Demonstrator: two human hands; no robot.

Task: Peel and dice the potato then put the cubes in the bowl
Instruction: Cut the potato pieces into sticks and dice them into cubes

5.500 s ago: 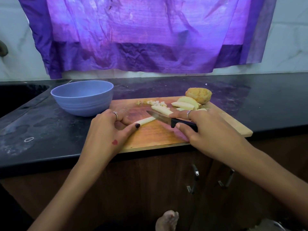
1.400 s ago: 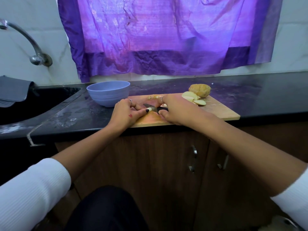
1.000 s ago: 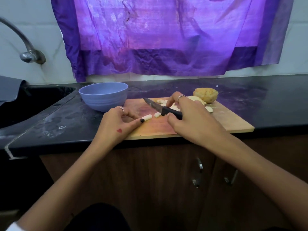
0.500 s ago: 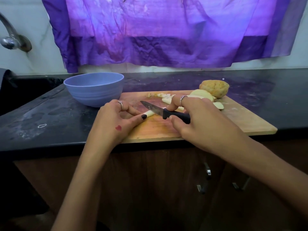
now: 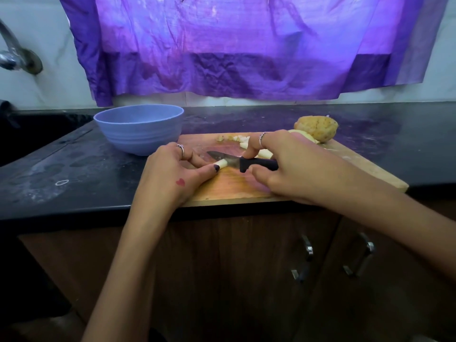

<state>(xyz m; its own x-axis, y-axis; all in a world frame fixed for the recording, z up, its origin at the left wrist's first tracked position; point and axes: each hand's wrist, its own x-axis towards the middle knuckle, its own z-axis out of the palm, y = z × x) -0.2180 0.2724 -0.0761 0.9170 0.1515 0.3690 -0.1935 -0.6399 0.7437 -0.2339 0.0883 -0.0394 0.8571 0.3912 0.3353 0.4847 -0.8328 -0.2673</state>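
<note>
On the chopping board [image 5: 283, 191], the left hand [image 5: 172, 174] pinches a potato stick [image 5: 222, 163]. The right hand [image 5: 293, 166] grips the knife [image 5: 246, 163]. The stick looks firm but slippery; hold its left end.

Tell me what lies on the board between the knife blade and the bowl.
Head view: only the left hand, holding the potato strip at the blade, then bare cutting board up to the bowl.

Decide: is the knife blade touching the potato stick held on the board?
Touching: the head view shows the knife blade lying across the potato stick, no gap.
</note>
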